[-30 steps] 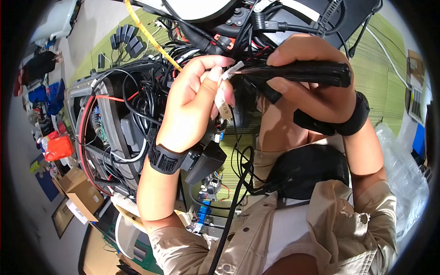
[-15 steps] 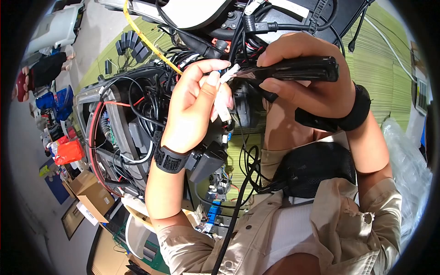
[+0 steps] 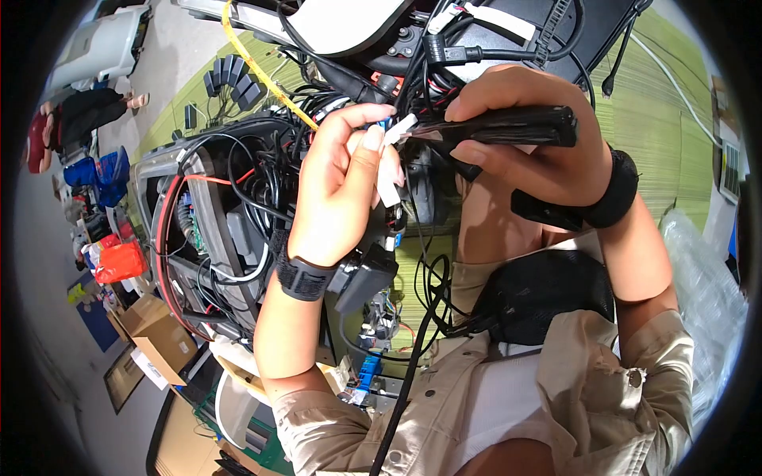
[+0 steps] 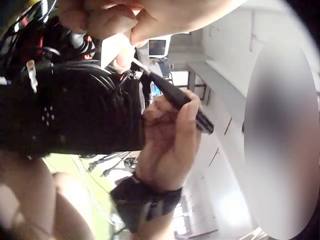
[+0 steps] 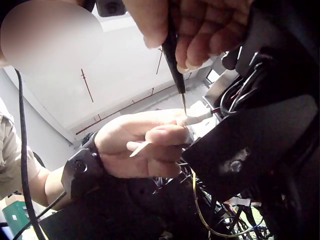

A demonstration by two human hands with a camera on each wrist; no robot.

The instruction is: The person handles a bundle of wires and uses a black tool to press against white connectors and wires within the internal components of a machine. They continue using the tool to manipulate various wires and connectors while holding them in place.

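Observation:
My left hand pinches a small white connector between thumb and fingers. A white label tag hangs below those fingers. In the right wrist view, the connector sits at the fingertips, with thin wires running from its far end. My right hand grips a black-handled tool with a thin metal tip, like a small screwdriver. The tool's tip points down right at the connector. In the left wrist view, the right hand holds the handle from below.
An opened grey machine housing full of black and red cables stands at left. A black-and-white machine body with bundled cables lies ahead. A yellow cable crosses the tangle. Black cables hang by my lap; plastic wrap lies at right.
The head view has shifted slightly, moving the surroundings right in the picture. Both hands keep their grips, and the tool's tip stays at the connector. The label tag has turned its printed face away.

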